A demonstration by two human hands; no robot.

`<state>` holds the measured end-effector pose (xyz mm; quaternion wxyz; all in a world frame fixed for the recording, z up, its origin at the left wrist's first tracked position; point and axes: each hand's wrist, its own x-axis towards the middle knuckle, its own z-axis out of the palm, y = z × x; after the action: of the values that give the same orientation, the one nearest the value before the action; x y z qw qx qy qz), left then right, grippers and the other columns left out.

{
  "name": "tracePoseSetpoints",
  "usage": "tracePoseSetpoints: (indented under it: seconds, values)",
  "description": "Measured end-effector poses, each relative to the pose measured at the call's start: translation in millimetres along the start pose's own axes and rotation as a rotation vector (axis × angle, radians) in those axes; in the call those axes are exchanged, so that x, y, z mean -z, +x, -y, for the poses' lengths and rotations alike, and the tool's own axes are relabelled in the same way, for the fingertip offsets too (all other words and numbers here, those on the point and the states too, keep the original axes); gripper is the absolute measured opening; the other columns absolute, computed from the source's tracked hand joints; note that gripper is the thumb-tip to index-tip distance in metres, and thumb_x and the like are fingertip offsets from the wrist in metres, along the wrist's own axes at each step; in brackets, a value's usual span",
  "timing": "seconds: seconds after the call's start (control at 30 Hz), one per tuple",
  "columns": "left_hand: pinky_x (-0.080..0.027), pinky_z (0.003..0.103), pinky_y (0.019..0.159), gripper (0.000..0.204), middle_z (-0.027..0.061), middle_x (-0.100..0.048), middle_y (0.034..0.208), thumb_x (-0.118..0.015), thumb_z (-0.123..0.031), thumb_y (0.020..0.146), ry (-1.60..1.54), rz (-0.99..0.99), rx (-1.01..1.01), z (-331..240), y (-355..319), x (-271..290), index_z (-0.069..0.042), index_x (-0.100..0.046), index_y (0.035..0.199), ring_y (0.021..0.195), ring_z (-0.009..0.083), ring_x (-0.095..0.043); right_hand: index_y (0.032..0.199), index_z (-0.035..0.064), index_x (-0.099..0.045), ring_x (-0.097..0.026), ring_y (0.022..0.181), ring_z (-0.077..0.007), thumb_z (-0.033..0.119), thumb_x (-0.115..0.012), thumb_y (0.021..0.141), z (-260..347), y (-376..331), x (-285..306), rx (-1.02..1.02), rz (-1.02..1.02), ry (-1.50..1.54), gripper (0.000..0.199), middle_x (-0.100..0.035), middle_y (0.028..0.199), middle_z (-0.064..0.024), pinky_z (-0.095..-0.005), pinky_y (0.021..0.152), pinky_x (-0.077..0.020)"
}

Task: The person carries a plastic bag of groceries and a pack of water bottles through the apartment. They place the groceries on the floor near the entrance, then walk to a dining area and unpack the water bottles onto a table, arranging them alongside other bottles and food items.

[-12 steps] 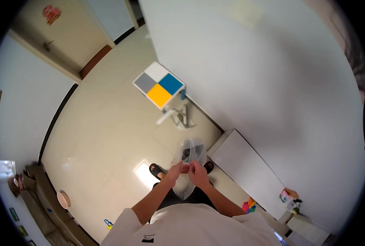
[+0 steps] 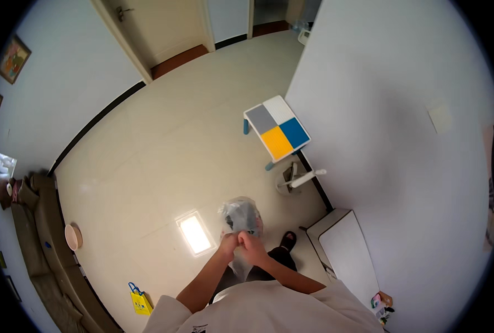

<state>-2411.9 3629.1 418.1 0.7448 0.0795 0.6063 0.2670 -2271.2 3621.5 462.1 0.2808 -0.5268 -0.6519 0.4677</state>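
Pale glossy floor (image 2: 164, 166) fills most of the head view, bounded by white walls, with a closed door (image 2: 164, 25) at the top and a bright rectangle of reflected light (image 2: 195, 233) lying just left of the hands. A small child's table (image 2: 276, 127) with a tabletop of grey, white, yellow and blue squares is set against the right-hand wall, well apart from the hands, and a white cabinet (image 2: 344, 247) is seen lower right. A yellow bag (image 2: 140, 301) rests on the floor at lower left, near a long brownish sofa (image 2: 41, 266).

At the lower middle a clear plastic bag (image 2: 241, 217) with something dark inside is held up in front of the body. Its bulging part is seen directly ahead of the knuckles, while a thinner tail is seen hanging below them, so its long axis runs away from the body, roughly along the view's vertical. The left hand (image 2: 228, 242) and the right hand (image 2: 253, 247) are pressed together, touching, both closed into fists around the gathered neck of the bag. Neither hand is nearer than the other; the bag is shared evenly between them. A dark sandal (image 2: 287, 240) is visible on the floor just right of the hands.
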Motion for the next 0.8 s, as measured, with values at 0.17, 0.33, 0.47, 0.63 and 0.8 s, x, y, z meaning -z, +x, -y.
tracePoseSetpoints:
  seconds: [0.17,0.33,0.47,0.63,0.8]
  values:
    - [-0.053,0.037,0.079,0.024,0.0107,-0.070,0.092,-0.064,-0.025,0.100,-0.285,-0.094,-0.138,-38,30,96,-0.001,-0.068,0.096,0.085,0.0226,-0.068,0.097,0.0084,-0.052,-0.064,0.081,-0.0375,0.005,-0.064,0.083,45,69,-57,0.259,0.195,0.053,0.018,-0.061,0.084,-0.0150,-0.0452,0.071,-0.0504]
    - [-0.050,0.035,0.075,0.027,0.0035,-0.054,0.075,-0.055,-0.026,0.105,-0.481,-0.251,-0.218,-115,48,170,-0.013,-0.054,0.081,0.068,0.0195,-0.055,0.112,0.0040,-0.064,-0.070,0.101,-0.0337,0.007,-0.066,0.086,66,158,-63,0.206,0.404,0.125,0.026,-0.072,0.109,-0.0139,-0.0406,0.083,-0.0546]
    - [-0.039,0.032,0.059,0.036,-0.0039,-0.038,0.062,-0.051,-0.030,0.105,-0.508,-0.371,-0.287,-193,59,233,-0.020,-0.044,0.071,0.054,0.0135,-0.038,0.117,0.0027,-0.067,-0.075,0.088,-0.0239,0.009,-0.066,0.093,77,249,-25,-0.017,0.346,0.122,0.024,-0.074,0.110,-0.0127,-0.0330,0.077,-0.0572]
    - [-0.028,0.029,0.047,0.039,-0.0070,-0.030,0.058,-0.048,-0.029,0.107,-0.660,-0.440,-0.304,-315,98,276,-0.023,-0.038,0.069,0.049,0.0108,-0.031,0.112,0.0037,-0.068,-0.075,0.091,-0.0249,0.019,-0.072,0.096,-2,363,-2,-0.041,0.039,0.200,0.023,-0.076,0.097,-0.0115,-0.0333,0.079,-0.0580]
    - [-0.030,0.028,0.045,0.035,-0.0071,-0.034,0.062,-0.050,-0.031,0.105,-0.656,-0.513,-0.332,-424,116,313,-0.022,-0.041,0.073,0.049,0.0101,-0.034,0.103,-0.0003,-0.070,-0.075,0.082,-0.0176,0.023,-0.068,0.101,-4,467,52,-0.243,-0.046,0.172,0.024,-0.076,0.088,-0.0112,-0.0307,0.075,-0.0578]
